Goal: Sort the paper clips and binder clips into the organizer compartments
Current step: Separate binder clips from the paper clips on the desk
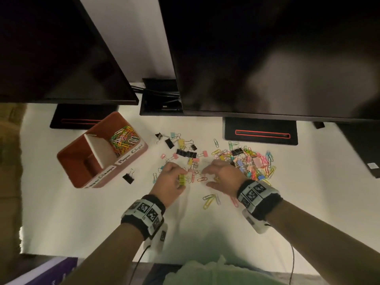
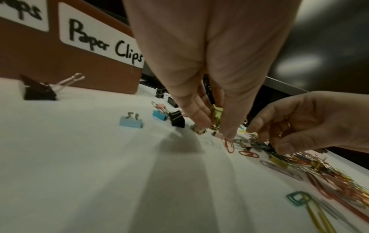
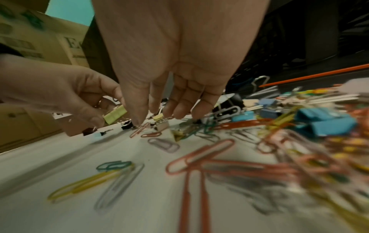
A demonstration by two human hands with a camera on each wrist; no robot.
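Observation:
The brown organizer (image 1: 72, 157) stands at the left of the white table; its far compartment, labelled "Paper Clips" (image 2: 103, 41), holds coloured paper clips (image 1: 124, 138). My left hand (image 1: 178, 176) pinches a yellow binder clip (image 1: 182, 179) (image 2: 217, 112) just above the table. My right hand (image 1: 205, 177) hovers beside it with relaxed fingers (image 3: 139, 116) pointing down at a red paper clip (image 1: 202, 179) (image 3: 139, 129). Loose binder clips (image 1: 185, 151) lie beyond the hands. A mixed pile of clips (image 1: 253, 163) lies to the right.
Two dark monitors overhang the back of the table; their stands (image 1: 261, 131) sit behind the clips. A black binder clip (image 1: 128, 177) lies by the organizer's front. A few paper clips (image 1: 210, 199) lie near my right wrist. A purple box (image 1: 51, 270) sits below the table's front edge.

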